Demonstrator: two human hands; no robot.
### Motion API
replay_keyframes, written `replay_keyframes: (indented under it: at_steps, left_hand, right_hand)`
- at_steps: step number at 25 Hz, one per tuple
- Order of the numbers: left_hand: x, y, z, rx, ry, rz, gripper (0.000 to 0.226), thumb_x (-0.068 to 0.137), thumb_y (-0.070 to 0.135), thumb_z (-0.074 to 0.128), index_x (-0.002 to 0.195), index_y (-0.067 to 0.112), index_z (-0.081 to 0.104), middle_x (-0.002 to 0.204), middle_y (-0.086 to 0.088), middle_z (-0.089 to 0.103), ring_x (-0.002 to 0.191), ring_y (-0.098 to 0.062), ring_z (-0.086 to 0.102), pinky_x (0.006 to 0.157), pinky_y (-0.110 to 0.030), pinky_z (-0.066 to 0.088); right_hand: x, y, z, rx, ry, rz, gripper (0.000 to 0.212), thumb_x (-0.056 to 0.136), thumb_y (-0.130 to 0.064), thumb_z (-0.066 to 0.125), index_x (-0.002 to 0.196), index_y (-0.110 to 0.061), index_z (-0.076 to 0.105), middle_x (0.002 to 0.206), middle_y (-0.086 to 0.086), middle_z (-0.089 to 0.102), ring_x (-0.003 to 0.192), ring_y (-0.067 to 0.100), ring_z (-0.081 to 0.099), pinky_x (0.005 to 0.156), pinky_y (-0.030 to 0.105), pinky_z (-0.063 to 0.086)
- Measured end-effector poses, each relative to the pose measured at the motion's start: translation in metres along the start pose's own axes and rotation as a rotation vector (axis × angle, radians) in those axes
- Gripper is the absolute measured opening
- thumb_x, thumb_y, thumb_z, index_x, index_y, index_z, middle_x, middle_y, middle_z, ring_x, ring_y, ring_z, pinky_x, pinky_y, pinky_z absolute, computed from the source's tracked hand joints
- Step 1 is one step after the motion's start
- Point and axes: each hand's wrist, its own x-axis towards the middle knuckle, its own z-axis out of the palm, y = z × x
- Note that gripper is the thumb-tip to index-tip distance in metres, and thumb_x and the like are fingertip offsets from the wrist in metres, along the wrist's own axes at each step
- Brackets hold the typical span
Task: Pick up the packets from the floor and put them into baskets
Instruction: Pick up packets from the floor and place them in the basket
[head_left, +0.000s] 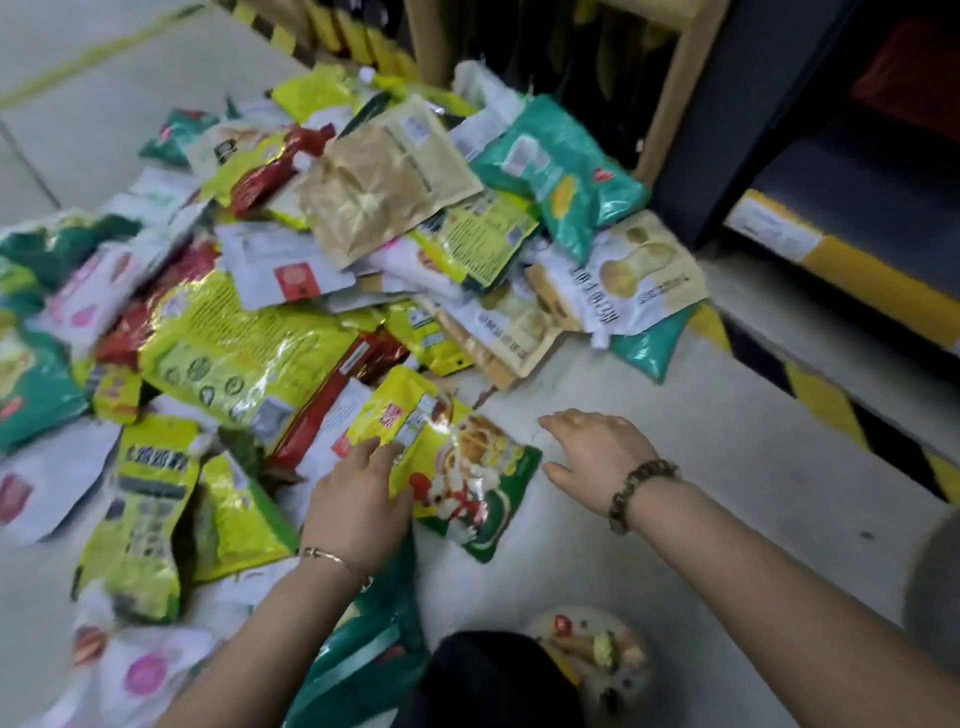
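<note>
Left half of frame: a heap (234, 338) of packets lies on the floor (675, 519), spreading from the left edge to the upper middle.
Count: too many overlapping packets for an exact number. They are yellow, green, white, red and tan, and two hands are in view.
Left hand (358, 499): lower middle of the frame, with a thin bangle (332, 558) on the wrist. Its fingers (374, 452) lie fairly straight on one packet's left edge and the thumb rests on its face; it is not closed round the packet.
Packet (467, 467): at the heap's near edge, flat on the floor between the two hands. It is glossy, with a yellow top, a green lower border, a food picture, a white label and glare across it.
Right hand (597, 452): just right of the packet and apart from it. The fingers are spread and relaxed, grasping nothing, and there are beads (641, 493) on the wrist.
Open room: bare pale floor runs from the packet's right side out to the stripe.
Right edge: one yellow-and-black stripe (831, 415) runs diagonally. A dark rack (727, 130) stands at the upper right, close behind the heap's far corner.
</note>
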Motion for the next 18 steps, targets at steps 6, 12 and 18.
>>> replay_keyframes:
  at_steps: [6, 12, 18]
  left_hand:
    - [-0.022, -0.029, 0.027, 0.153, 0.039, 0.091, 0.037, 0.08, 0.025, 0.062, 0.114, 0.013, 0.062, 0.119, -0.009, 0.059, 0.111, -0.029, 0.056, 0.088, -0.041, 0.042]
    - [-0.028, -0.038, 0.032, 0.053, 0.131, -0.015, 0.036, 0.074, 0.011, 0.067, 0.11, 0.011, 0.066, 0.114, -0.013, 0.062, 0.109, -0.035, 0.057, 0.083, -0.043, 0.045]
    - [-0.042, -0.036, 0.04, -0.023, 0.193, -0.006, 0.033, 0.072, 0.003, 0.07, 0.105, 0.001, 0.067, 0.119, -0.023, 0.06, 0.117, -0.042, 0.053, 0.088, -0.051, 0.047]
  right_hand:
    - [0.051, -0.039, 0.045, 0.031, -0.113, 0.025, 0.056, 0.087, -0.043, 0.051, 0.138, -0.025, 0.036, 0.128, 0.007, 0.051, 0.112, 0.028, 0.052, 0.089, 0.036, 0.043]
    - [0.075, -0.061, 0.069, 0.14, -0.103, 0.276, 0.092, 0.066, -0.053, 0.075, 0.138, -0.023, 0.026, 0.136, 0.009, 0.043, 0.122, 0.029, 0.045, 0.096, 0.044, 0.039]
    - [0.067, -0.059, 0.081, 0.421, -0.198, 0.374, 0.039, 0.073, -0.037, 0.076, 0.1, -0.013, 0.06, 0.11, 0.007, 0.065, 0.1, 0.027, 0.058, 0.083, 0.033, 0.043]
